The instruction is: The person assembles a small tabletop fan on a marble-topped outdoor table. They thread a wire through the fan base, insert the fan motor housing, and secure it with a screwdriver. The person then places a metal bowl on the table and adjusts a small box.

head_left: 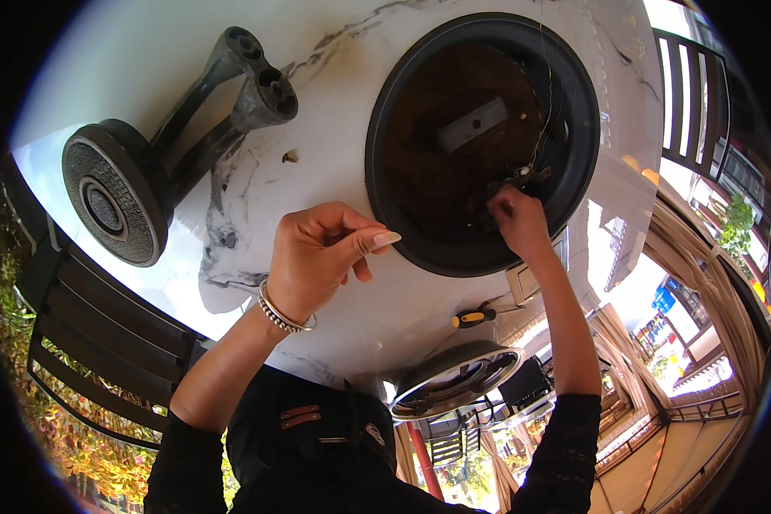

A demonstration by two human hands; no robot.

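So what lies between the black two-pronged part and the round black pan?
A small brown piece on the white marbled tabletop, in the head view.

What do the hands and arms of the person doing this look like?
Both are bare and ungloved. The left hand has a long, tapered thumbnail, and a silvery beaded bracelet circles that wrist. The right hand shows no jewellery on its wrist. The left sleeve and right sleeve are black, leaving most of each forearm uncovered.
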